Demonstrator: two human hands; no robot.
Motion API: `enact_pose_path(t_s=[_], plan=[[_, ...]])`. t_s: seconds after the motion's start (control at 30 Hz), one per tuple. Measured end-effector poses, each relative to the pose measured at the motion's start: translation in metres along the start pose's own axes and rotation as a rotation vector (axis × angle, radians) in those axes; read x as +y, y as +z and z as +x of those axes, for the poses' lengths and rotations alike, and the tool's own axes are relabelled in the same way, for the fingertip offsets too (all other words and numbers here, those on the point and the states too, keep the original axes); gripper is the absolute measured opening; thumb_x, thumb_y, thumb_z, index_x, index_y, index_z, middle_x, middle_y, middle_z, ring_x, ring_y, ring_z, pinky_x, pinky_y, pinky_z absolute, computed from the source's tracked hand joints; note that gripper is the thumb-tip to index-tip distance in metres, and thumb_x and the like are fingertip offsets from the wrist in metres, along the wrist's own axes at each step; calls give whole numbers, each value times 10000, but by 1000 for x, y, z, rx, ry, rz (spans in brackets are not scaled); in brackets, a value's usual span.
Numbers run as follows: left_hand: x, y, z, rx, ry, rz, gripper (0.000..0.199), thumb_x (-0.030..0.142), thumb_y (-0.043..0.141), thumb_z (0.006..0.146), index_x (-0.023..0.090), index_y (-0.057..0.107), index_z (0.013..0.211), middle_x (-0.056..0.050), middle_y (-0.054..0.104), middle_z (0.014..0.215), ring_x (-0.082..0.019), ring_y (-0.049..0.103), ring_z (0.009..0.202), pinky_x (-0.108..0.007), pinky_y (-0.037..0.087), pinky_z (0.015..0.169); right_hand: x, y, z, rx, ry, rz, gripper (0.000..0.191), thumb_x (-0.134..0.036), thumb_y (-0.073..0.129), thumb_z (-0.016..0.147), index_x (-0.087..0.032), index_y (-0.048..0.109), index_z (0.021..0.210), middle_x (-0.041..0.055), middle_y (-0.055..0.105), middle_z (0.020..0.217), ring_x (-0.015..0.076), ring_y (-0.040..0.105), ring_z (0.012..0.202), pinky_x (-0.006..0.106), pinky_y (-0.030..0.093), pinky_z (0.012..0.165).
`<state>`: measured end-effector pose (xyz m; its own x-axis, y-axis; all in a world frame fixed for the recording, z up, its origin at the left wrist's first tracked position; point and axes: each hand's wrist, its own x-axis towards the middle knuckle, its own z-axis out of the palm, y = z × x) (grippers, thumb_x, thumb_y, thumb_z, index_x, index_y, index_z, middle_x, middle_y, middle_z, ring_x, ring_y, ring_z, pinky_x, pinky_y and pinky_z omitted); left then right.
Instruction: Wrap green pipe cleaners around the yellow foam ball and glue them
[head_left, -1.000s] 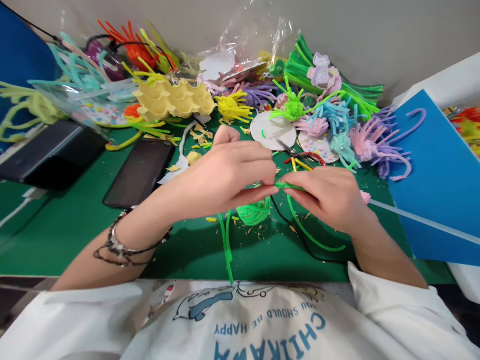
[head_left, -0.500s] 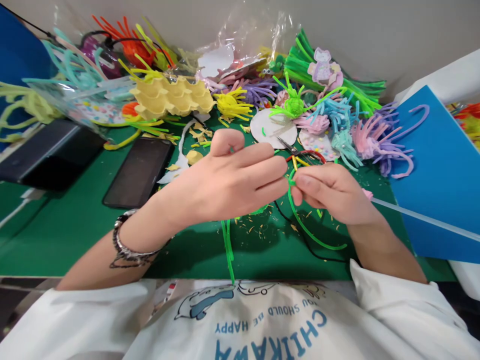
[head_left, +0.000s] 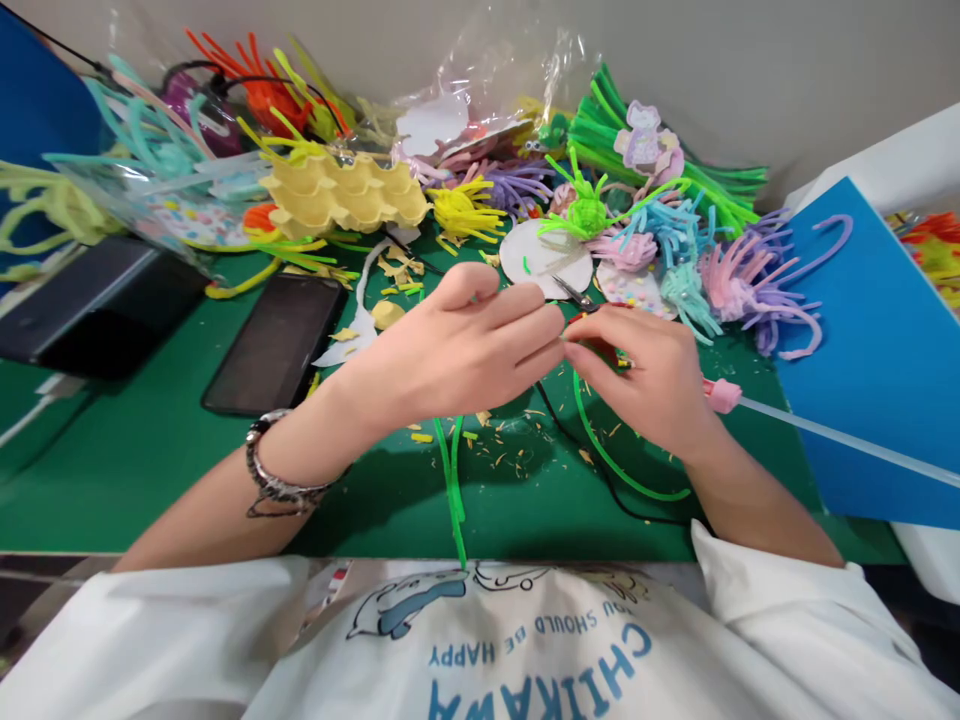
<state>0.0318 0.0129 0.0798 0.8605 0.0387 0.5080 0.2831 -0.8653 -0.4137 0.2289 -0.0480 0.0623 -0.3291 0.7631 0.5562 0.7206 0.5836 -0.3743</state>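
My left hand [head_left: 465, 350], back upward, has its fingers curled; whatever they hold is hidden beneath them. My right hand [head_left: 645, 365] meets its fingertips, with thumb and index finger pinched on something too small or hidden to make out. Green fuzzy stems [head_left: 454, 490] hang below my left hand toward the table's front edge. Another curved green stem [head_left: 611, 460] lies below my right hand. Scissors [head_left: 576, 295] with red handles lie just behind my right hand, which partly covers them.
A phone [head_left: 274, 345] and a dark box-like device [head_left: 105, 305] lie left. Behind are a yellow egg carton [head_left: 345, 195] and colourful stem bundles. A blue board [head_left: 874, 370] and a clear rod [head_left: 847, 437] are right. Scraps litter the green table [head_left: 360, 510].
My right hand has shifted up and left, its fingertips now at those of my left hand. The green stem piece between the hands is now hidden, and the scissor handles are more covered.
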Motion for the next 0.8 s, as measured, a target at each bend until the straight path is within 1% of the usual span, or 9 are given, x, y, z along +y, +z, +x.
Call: enact_pose_path(t_s=[0.1,0.17,0.27,0.37,0.4,0.43,0.53,0.63,0.8], plan=[[3,0,1,44,27,19,362,36,317,970,179,531,715,24,312,606,-116,393,607,-286,301,611,-3,1,1,-18,-10,41,182,-160,549,908,-171,632,746,-24,653,701,84,557,649,231,374,633],[5,0,1,41,36,-2,361,40,325,974,180,538,718,27,314,604,-115,388,598,-290,297,615,-3,1,2,-6,71,128,217,-155,559,886,-176,589,671,-43,590,623,76,513,592,227,352,582],[5,-2,0,30,17,-62,361,41,321,980,183,536,727,28,319,602,-115,397,605,-294,304,633,6,-3,4,136,241,215,247,-176,561,883,-185,573,636,-44,538,578,80,479,553,231,364,548],[1,-3,-2,23,-51,-128,357,63,327,997,179,501,708,24,347,618,-115,425,637,-292,311,649,20,-12,6,294,276,149,135,-177,594,872,-198,652,753,-16,616,671,105,531,611,257,428,591],[0,-3,-3,18,-74,-146,353,78,334,1003,177,494,705,23,356,627,-116,435,650,-293,315,653,23,-15,6,310,264,115,70,-175,618,860,-207,680,852,-2,653,746,120,560,663,269,453,623],[-2,-2,-4,6,-93,-160,350,96,339,1009,177,491,705,21,365,635,-120,446,663,-293,321,658,25,-18,6,311,249,102,123,-182,630,861,-216,687,965,11,676,821,132,583,719,280,475,657],[-5,3,-5,-59,-111,-183,344,146,332,1024,179,521,738,16,387,655,-134,480,704,-296,354,686,18,-21,3,131,164,169,278,-263,569,934,-237,620,1206,36,685,990,150,626,869,308,518,784],[-6,9,-6,-105,-102,-215,345,169,318,1028,181,564,788,6,432,678,-149,511,744,-303,389,721,4,-16,0,-130,39,107,259,-303,522,968,-219,629,1188,54,695,1064,173,654,958,317,529,831],[-6,14,-7,-138,-140,-325,351,285,356,1036,187,608,813,-14,525,733,-172,563,807,-331,422,777,0,-4,-4,-160,-6,-50,216,-218,496,980,-151,647,1119,68,746,1066,168,702,910,269,514,759]])
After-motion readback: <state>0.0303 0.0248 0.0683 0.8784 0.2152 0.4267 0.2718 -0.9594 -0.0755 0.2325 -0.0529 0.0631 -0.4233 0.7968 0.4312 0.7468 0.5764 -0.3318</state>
